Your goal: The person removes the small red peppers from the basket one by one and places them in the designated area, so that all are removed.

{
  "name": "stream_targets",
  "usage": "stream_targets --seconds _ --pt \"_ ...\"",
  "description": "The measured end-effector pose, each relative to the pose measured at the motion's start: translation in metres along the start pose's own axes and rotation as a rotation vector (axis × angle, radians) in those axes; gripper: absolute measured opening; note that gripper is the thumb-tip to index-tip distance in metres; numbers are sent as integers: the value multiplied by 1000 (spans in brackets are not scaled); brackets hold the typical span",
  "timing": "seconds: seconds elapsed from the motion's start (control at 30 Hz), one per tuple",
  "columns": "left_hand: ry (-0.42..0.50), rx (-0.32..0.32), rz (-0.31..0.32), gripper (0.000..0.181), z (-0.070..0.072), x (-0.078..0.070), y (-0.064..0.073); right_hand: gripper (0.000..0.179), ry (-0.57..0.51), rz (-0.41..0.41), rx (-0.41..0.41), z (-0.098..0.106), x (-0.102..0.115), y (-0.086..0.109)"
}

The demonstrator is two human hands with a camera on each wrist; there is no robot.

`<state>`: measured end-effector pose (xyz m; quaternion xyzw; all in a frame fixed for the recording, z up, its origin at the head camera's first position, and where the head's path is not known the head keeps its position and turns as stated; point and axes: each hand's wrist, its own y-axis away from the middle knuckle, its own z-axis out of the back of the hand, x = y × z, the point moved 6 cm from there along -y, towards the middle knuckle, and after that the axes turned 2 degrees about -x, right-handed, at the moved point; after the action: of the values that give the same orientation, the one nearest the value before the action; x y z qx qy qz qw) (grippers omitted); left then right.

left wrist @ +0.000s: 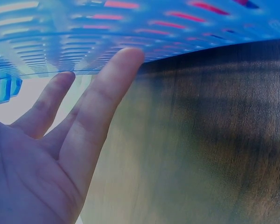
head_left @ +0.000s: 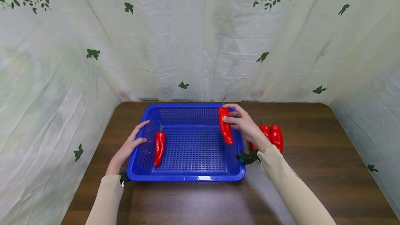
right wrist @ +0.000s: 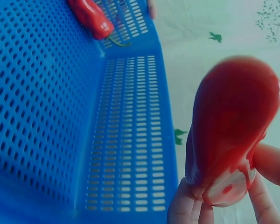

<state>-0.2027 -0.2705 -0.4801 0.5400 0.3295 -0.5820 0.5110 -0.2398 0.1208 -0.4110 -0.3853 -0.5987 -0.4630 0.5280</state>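
Note:
In the head view a blue perforated plastic basket [head_left: 193, 177] stands on the table. A long glossy red chili pepper [head_left: 225, 127], stem upward, hangs over the basket's right side. My right hand [head_left: 245, 124] pinches it between thumb and fingers. A second red pepper [head_left: 159, 148] lies inside at the left. My left hand [head_left: 128, 148] rests against the basket's left edge. In the left wrist view, its extended fingers [left wrist: 100, 98] touch the slatted outer wall. The right wrist view shows the held pepper [right wrist: 235, 116] close up, beside the basket wall [right wrist: 130, 135].
More red peppers [head_left: 276, 138] lie on the table to the right of the basket, partly hidden by my right hand and wrist. The brown wooden table [head_left: 312, 169] reaches back to a pale hanging cloth [head_left: 200, 44] printed with leaves. Black straps show at both wrists.

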Motion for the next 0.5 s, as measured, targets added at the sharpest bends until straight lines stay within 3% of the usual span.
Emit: stream_targets --seconds 0.5 --pt "10 5 -21 61 0 0 0 48 1 30 -35 36 -1 14"
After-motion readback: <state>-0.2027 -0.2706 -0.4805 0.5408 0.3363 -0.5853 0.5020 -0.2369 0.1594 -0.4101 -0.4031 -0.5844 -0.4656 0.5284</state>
